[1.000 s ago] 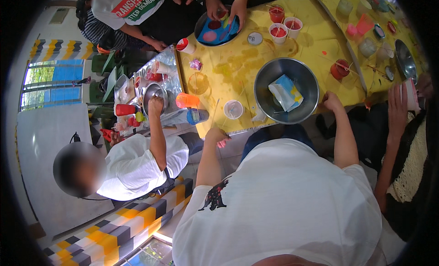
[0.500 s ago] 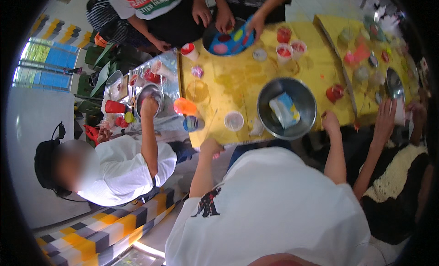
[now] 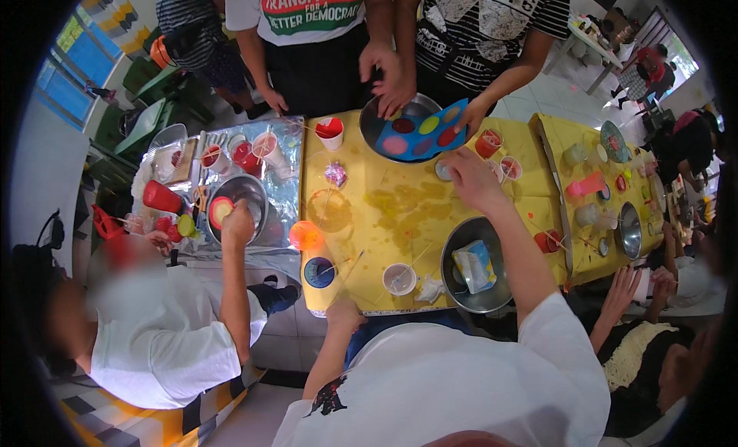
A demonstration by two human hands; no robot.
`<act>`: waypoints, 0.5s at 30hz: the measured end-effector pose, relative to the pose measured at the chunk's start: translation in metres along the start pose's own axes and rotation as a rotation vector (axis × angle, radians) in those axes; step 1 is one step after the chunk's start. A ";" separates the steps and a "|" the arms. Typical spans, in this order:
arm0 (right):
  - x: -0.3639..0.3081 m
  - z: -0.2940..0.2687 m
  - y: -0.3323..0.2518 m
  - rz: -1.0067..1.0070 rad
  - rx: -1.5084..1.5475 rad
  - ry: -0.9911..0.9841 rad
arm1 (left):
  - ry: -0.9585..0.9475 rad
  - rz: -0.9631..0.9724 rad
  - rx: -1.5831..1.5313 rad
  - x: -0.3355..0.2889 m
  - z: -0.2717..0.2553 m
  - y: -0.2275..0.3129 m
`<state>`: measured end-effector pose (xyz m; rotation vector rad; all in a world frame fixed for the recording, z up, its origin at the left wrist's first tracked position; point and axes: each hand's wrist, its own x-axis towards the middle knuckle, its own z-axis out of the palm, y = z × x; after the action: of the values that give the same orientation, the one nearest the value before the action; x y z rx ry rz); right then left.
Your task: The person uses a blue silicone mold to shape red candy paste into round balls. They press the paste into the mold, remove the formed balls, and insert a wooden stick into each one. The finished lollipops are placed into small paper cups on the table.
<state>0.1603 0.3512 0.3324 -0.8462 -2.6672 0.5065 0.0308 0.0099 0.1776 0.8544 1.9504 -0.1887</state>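
Table (image 3: 354,251) covered in yellow; blue mould (image 3: 432,134), long axis roughly left to right, ahead and left of right hand (image 3: 473,178), the nearer one; left hand (image 3: 346,315) back at near edge; grips too obscured to tell; grey lid (image 3: 442,169) just beside right hand.

On the bench (image 3: 357,243), the near bowl (image 3: 469,232) held a packet (image 3: 475,267). Left of that bowl came a wad (image 3: 430,289), then a cup (image 3: 400,279), then the left hand (image 3: 345,315). Right of it stood a container (image 3: 548,241). Behind it, the right hand (image 3: 470,178) was beside a lid (image 3: 443,169), before a tray (image 3: 427,133) over the far bowl (image 3: 373,124).
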 end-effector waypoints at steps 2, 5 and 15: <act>0.042 0.020 0.004 -0.093 0.013 -0.012 | 0.041 -0.010 -0.013 0.004 0.007 -0.007; 0.094 0.050 0.023 -0.111 -0.186 -0.141 | 0.062 -0.044 -0.016 0.018 0.021 -0.011; 0.176 0.117 0.065 0.209 -0.609 -0.685 | -0.015 -0.128 -0.002 0.009 0.005 -0.004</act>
<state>0.0103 0.4787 0.2311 -1.3166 -3.4634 -0.0113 0.0294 0.0094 0.1671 0.7251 1.9915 -0.2675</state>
